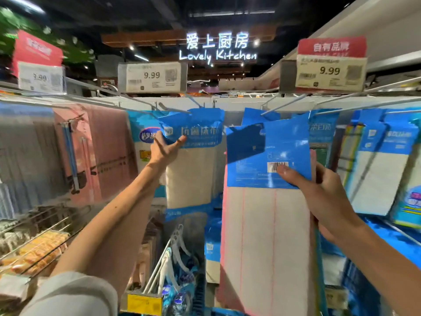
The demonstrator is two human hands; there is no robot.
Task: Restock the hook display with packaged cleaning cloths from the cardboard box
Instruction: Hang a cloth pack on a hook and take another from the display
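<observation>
Seemingly midway: one hung pack (193, 160) pinched at its header by left hand (164, 149), next pack (268, 156) gripped in right hand (319, 192) just below a hook (282, 104), not yet threaded.

Three price tags (151, 76), two red signs (331, 46), and two hands (165, 148), each holding one cloth pack (193, 179).

I see darkness around the glowing Lovely Kitchen sign (217, 47), bright even light below it. Left of it everything smears; frame edges bow.
</observation>
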